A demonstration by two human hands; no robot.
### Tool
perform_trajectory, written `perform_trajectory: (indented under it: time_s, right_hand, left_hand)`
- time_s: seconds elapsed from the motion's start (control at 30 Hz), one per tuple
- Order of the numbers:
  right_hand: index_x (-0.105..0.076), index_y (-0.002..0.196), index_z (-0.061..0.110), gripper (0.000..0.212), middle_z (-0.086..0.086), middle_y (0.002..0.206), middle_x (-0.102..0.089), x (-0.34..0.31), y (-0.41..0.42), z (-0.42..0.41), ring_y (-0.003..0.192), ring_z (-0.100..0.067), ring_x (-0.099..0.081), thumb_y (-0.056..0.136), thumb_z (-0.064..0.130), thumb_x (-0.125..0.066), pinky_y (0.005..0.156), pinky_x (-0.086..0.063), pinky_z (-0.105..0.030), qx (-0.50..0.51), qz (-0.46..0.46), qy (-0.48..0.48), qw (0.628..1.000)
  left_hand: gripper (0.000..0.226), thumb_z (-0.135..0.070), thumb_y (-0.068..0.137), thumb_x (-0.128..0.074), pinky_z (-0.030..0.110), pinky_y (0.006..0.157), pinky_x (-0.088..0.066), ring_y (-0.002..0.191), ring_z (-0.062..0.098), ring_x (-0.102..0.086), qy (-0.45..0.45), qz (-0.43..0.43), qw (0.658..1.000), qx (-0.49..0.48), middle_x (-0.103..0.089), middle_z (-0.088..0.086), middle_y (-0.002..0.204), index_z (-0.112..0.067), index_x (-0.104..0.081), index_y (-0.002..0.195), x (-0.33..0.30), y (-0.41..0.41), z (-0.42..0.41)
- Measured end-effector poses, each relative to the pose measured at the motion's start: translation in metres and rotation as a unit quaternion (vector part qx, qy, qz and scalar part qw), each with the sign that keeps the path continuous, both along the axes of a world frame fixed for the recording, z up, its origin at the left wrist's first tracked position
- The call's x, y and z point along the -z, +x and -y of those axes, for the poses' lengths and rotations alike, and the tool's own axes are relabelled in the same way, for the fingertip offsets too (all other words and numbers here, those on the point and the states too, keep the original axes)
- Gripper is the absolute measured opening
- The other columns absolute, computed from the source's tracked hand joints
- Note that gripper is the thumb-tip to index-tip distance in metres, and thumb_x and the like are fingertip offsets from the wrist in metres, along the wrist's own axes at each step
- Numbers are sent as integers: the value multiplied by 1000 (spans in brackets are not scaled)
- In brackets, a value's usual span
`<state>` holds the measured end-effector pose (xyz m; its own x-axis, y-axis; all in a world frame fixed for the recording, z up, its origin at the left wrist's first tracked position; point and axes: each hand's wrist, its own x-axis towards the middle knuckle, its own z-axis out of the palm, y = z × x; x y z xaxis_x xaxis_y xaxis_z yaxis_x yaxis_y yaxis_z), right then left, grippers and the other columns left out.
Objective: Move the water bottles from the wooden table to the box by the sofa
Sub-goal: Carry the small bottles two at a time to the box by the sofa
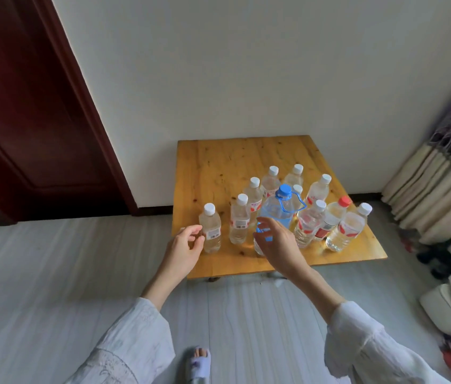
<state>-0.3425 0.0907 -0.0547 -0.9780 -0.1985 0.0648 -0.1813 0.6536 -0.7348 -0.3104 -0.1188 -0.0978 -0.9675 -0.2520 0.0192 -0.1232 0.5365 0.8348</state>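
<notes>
Reaching over the table (218, 162), the left hand (188, 245) nears the small bottle (211, 231) at nine o'clock, fingers loosely curled, holding nothing; the right hand (277, 242) starts closing around the big blue bottle (275, 214). Grip low and lift straight, sparing neighbours.

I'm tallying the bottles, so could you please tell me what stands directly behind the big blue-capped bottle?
Behind the big blue-capped bottle a white-capped bottle shows only its cap and shoulder; the rest is covered. Two more white-capped bottles stand farther back on the wooden table.
</notes>
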Motion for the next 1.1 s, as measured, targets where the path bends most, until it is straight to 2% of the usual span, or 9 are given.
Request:
perform_trajectory:
  time_s: [0.17,0.3,0.37,0.47,0.6,0.7,0.83,0.97,1.1]
  right_hand:
    - [-50,120,8,35,-13,111,-62,31,-64,42,98,-26,-61,87,17,-56,79,-42,-26,50,46,15,998]
    - [-41,129,5,49,-18,121,-55,51,-100,59,107,-31,-56,85,16,-59,89,-44,-37,98,73,28,992]
    - [-37,132,5,54,-20,124,-53,60,-115,63,109,-32,-53,84,17,-60,89,-43,-38,119,72,37,990]
    - [-37,130,7,56,-19,125,-52,73,-136,69,109,-32,-51,83,21,-63,85,-40,-35,146,77,40,986]
    - [-46,123,11,45,-13,116,-52,89,-152,75,104,-28,-50,83,23,-62,84,-39,-32,163,86,33,982]
    - [-49,121,13,42,-11,116,-52,95,-158,76,105,-27,-48,83,25,-61,86,-41,-34,184,78,17,980]
    - [-48,124,13,45,-9,122,-51,100,-166,77,112,-25,-45,83,26,-61,88,-37,-31,160,64,24,985]
    - [-46,124,13,44,-8,125,-53,102,-168,82,114,-24,-49,84,26,-60,89,-38,-28,121,83,-3,989]
    - [-43,124,16,41,-9,129,-52,106,-158,86,115,-22,-48,87,28,-56,92,-39,-30,93,81,1,992]
  left_hand:
    - [42,-24,89,-53,25,90,-38,120,17,-46,16,32,999,36,-46,3,135,-19,-43,129,31,-66,24]
    - [50,-26,86,-57,22,93,-33,124,15,-41,19,64,996,56,-42,1,137,-21,-38,132,43,-103,34]
    - [51,-25,85,-60,21,94,-31,124,13,-39,20,76,994,72,-41,-1,136,-21,-39,131,49,-116,34]
    - [51,-24,82,-63,21,93,-32,118,7,-35,31,87,991,96,-43,-4,133,-21,-43,129,59,-131,30]
    - [38,-19,78,-68,23,90,-39,110,13,-47,52,89,991,88,-51,-5,116,-17,-54,114,69,-144,30]
    - [35,-22,75,-71,18,84,-40,104,10,-50,86,88,989,88,-55,-8,110,-22,-57,106,74,-147,38]
    - [33,-25,77,-69,5,72,-42,100,2,-51,123,91,986,71,-57,-16,104,-33,-53,104,75,-154,47]
    - [35,-25,82,-63,-1,65,-41,100,-1,-47,136,91,986,44,-54,-17,107,-24,-52,115,75,-163,50]
    - [37,-23,85,-59,-1,67,-42,106,6,-48,130,84,986,53,-54,-11,111,-19,-51,120,78,-162,58]
